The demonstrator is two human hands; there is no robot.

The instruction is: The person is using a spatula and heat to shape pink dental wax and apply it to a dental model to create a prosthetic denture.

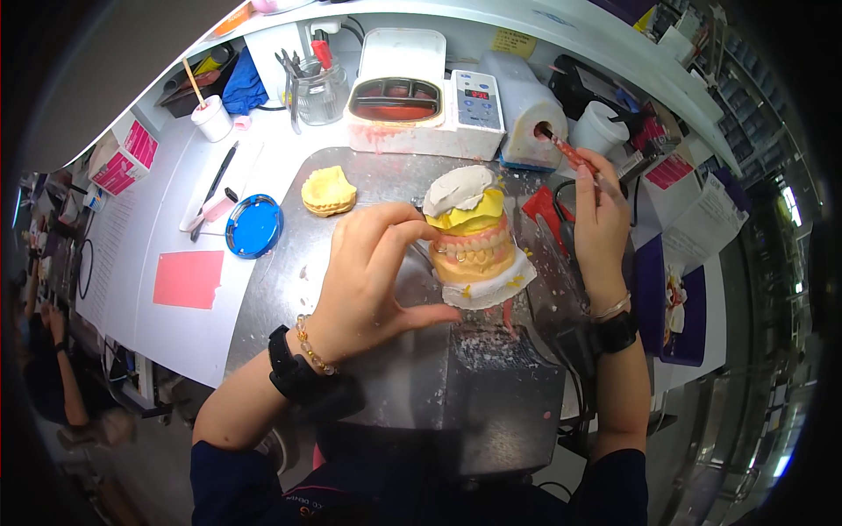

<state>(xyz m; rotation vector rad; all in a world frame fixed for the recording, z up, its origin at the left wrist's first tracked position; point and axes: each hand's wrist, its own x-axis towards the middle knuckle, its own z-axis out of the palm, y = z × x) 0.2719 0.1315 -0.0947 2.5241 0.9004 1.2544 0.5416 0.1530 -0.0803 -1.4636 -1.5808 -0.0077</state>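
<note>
A dental model of upper and lower jaws stands before me, with pink gum wax, teeth, a yellow layer and white plaster at top and base. My left hand curves around its left side, fingers at the upper part and thumb at the plaster base. My right hand grips a slim wax knife with a red-smeared handle. Its dark tip enters the round hole of a white heater. Between the white heater and the model lies a red cloth-like piece.
A wax pot with red wax stands at the back beside a glass jar of tools. Left are a yellow cast, a blue lid, a pink wax sheet and a black pen-like tool. A purple tray sits right.
</note>
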